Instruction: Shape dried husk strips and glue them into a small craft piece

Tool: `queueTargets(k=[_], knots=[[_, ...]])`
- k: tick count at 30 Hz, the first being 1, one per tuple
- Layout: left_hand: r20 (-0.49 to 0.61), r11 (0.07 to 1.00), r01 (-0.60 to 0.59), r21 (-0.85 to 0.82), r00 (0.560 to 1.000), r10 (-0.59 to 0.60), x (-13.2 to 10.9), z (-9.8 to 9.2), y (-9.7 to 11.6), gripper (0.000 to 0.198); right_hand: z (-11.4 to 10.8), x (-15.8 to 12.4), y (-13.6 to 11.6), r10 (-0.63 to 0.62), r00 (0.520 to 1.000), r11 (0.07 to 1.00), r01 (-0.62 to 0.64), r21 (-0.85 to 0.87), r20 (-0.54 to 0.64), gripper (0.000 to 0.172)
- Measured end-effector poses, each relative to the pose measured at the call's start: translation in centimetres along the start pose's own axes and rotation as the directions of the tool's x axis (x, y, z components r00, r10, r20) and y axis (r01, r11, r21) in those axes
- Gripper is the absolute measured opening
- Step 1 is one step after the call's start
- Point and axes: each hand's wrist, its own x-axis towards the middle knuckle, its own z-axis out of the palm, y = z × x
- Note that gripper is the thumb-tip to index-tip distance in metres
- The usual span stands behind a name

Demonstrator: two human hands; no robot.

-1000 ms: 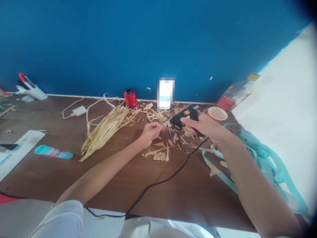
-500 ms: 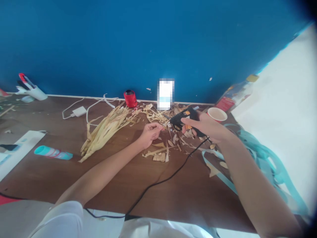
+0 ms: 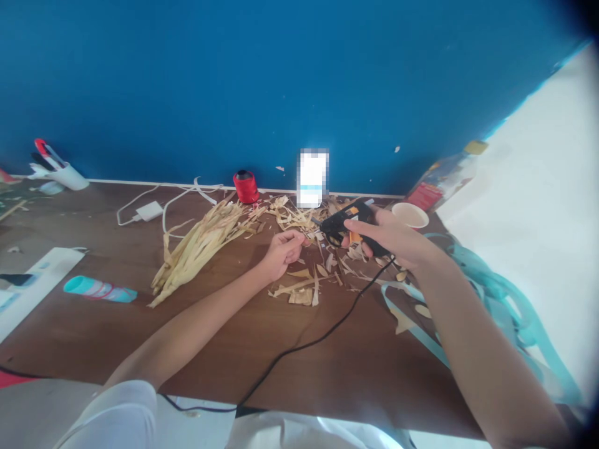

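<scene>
My right hand (image 3: 395, 240) is wrapped round a black glue gun (image 3: 344, 219) whose nozzle points left. Its black cord (image 3: 299, 346) runs down across the brown table (image 3: 93, 324). My left hand (image 3: 283, 249) is pinched shut just left of the nozzle, on a small pale piece I cannot make out. Below both hands lie dried husk scraps (image 3: 304, 284). A bundle of long dried husk strips (image 3: 199, 246) lies to the left of my left hand.
A red thread spool (image 3: 246, 186) and a white charger with cable (image 3: 150, 211) sit by the blue wall. A paper cup (image 3: 410, 215) and a bottle (image 3: 444, 174) stand at right, teal ribbon (image 3: 496, 299) beside them. A teal tube (image 3: 100, 289) and white board (image 3: 32, 280) lie left.
The glue gun's nozzle has crept slightly left toward my left hand's pinch. My left hand stays where it was.
</scene>
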Motion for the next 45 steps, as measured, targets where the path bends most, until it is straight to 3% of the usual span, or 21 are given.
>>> queueTargets(k=[5,8,17,25,29,34,38,41,45], knots=[[-0.011,0.999,-0.012,-0.041,1.000,0.012,0.1,0.0,0.0,0.027,0.1,1.0,1.0,-0.019,0.988,1.000,0.021,0.016,-0.154,0.078],[-0.050,0.998,-0.019,-0.068,0.999,0.015,0.1,0.1,0.0,0.029,0.1,1.6,1.6,-0.014,0.979,1.000,0.015,0.003,-0.202,0.089],[-0.097,0.995,-0.066,-0.075,0.994,0.059,0.2,0.1,-0.1,0.029,-0.1,3.8,4.0,-0.056,0.944,0.995,0.079,0.057,-0.326,0.076],[-0.070,0.995,-0.093,-0.024,0.993,0.091,0.0,0.0,-0.4,0.028,1.5,4.3,5.2,0.046,0.971,0.999,-0.044,0.015,-0.235,0.085],[-0.048,0.993,-0.115,0.025,0.992,0.116,-0.1,0.2,-0.5,0.028,2.2,4.9,5.8,-0.016,0.956,0.976,-0.049,-0.214,-0.292,0.073],[0.016,0.988,-0.130,0.085,0.992,0.129,-0.2,0.2,-0.5,0.029,3.9,4.9,6.2,-0.107,0.951,0.854,-0.062,-0.517,-0.291,0.067],[0.067,0.979,-0.152,0.136,0.987,0.144,-0.4,0.2,-0.7,0.028,5.6,4.3,6.0,-0.131,0.955,0.788,-0.064,-0.612,-0.268,0.062],[0.031,0.972,-0.162,0.168,0.987,0.159,-0.4,0.4,-0.8,0.028,6.4,4.0,5.8,-0.150,0.964,0.765,-0.027,-0.643,-0.219,0.059],[0.082,0.973,-0.155,0.172,0.986,0.143,-0.1,0.8,-1.0,0.032,7.2,4.0,5.9,-0.123,0.957,0.711,-0.099,-0.696,-0.262,0.060]])
